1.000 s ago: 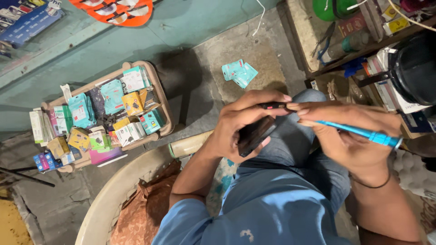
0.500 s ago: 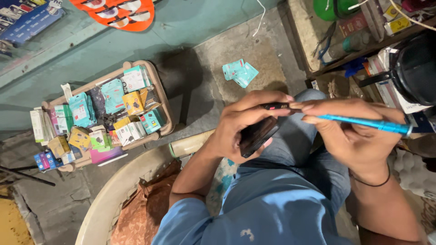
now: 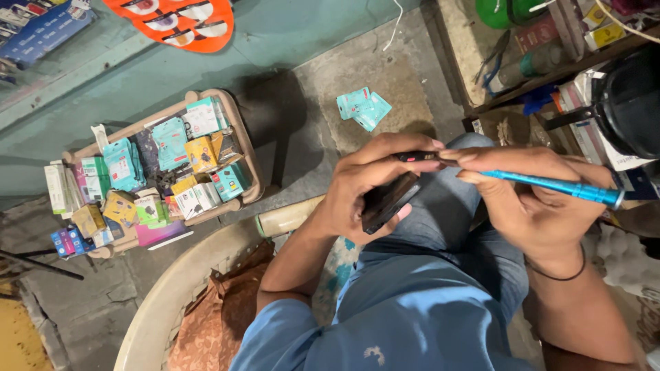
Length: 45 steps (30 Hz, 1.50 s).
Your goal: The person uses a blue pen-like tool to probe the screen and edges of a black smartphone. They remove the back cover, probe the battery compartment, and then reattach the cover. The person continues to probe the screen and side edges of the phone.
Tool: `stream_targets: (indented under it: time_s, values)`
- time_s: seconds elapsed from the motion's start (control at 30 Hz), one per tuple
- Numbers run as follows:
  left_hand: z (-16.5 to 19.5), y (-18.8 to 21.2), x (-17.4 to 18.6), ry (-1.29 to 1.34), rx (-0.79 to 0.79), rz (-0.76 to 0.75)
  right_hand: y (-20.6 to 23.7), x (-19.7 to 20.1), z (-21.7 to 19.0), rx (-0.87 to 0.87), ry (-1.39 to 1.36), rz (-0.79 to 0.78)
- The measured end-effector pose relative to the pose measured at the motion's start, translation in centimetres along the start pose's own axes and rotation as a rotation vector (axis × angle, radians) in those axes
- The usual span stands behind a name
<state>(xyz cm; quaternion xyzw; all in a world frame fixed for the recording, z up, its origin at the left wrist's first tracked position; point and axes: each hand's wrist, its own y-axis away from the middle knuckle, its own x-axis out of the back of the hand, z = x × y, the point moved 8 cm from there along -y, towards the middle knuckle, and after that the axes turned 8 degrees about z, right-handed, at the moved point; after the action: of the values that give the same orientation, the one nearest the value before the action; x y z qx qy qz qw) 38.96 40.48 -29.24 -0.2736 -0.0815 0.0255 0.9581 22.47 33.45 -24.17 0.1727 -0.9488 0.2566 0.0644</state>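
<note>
Left of both hands (image 3: 440,192), teal and yellow packets (image 3: 172,165) fill a tray (image 3: 249,148).

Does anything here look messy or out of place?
Yes: two teal packets lie loose on the concrete floor, apart from the crowded tray of small boxes. The left hand holds a dark phone; the right hand holds a blue screwdriver.

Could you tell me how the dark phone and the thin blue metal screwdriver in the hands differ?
The dark phone is flat, broad and black; the thin blue metal screwdriver is a slim, shiny rod. The left hand grips the phone tilted; the right hand holds the screwdriver nearly level. Both are held above the lap.
</note>
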Motion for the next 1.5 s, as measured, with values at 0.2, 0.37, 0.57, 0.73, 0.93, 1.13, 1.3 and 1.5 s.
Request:
stream_targets:
  time_s: [0.2, 0.37, 0.57, 0.73, 0.93, 1.13, 1.3, 1.5]
  values:
    - [-0.1, 0.0, 0.1, 0.003, 0.005, 0.005, -0.3, -0.3, -0.1, -0.029, -0.004, -0.035]
    - [0.1, -0.1, 0.1, 0.002, -0.002, 0.014, -0.3, -0.2, -0.1, -0.013, 0.045, -0.027]
    - [-1.0, 0.0, -0.2, 0.081, 0.140, 0.001, 0.0, -0.2, -0.2, 0.047, 0.003, -0.020]
    - [-0.2, 0.1, 0.0, 0.005, 0.009, -0.003, 0.1, -0.1, 0.1, 0.014, -0.019, -0.001]
    - [-0.3, 0.1, 0.0, 0.029, 0.014, 0.001, 0.0, -0.2, 0.3, 0.003, -0.017, -0.025]
    - [-0.2, 0.1, 0.1, -0.001, 0.022, 0.001, 0.2, -0.2, 0.0, 0.046, 0.020, -0.033]
    - [-0.2, 0.1, 0.0, 0.018, 0.033, 0.006, 0.1, -0.3, -0.6, 0.115, 0.038, -0.009]
    - [-0.3, 0.1, 0.0, 0.048, 0.046, 0.003, 0.1, -0.1, -0.2, 0.053, 0.005, 0.009]
